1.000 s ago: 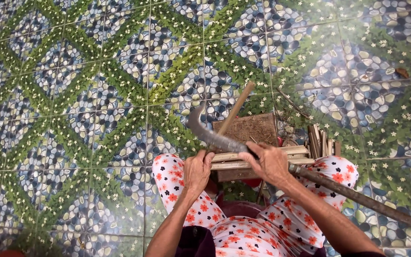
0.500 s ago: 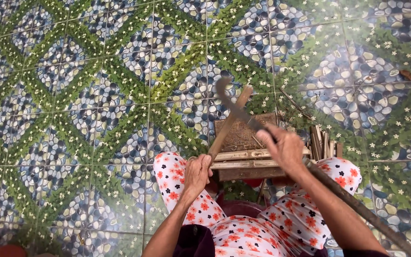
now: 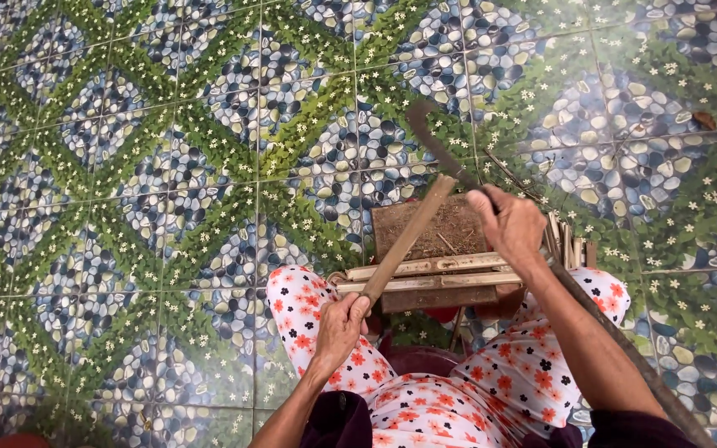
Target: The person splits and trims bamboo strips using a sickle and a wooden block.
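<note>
Bamboo stick [image 3: 407, 239], long, tan and straight, is clamped at its lower end in the left hand [image 3: 338, 328], whose fingers are closed in a fist around it. The stick slants up and to the right from that fist, its upper end lying over the brown wooden chopping block [image 3: 437, 231]. The right hand [image 3: 509, 224] is closed around the shaft of a dark, curved-bladed billhook [image 3: 435, 143]; the blade rises up and to the left of the hand, above the stick's tip and apart from it, while its long dark wooden handle [image 3: 624, 348] runs down along the forearm toward the lower right corner. Two pale split bamboo strips [image 3: 437, 274] lie crosswise on the near edge of the block, passing under the stick. A bundle of short brown sticks [image 3: 564, 242] stands just beside the block on the right. Both knees, in white trousers with red flowers [image 3: 425, 406], flank the block. Beneath everything lies a tiled floor with pebble and green-vine pattern [image 3: 168, 166].
</note>
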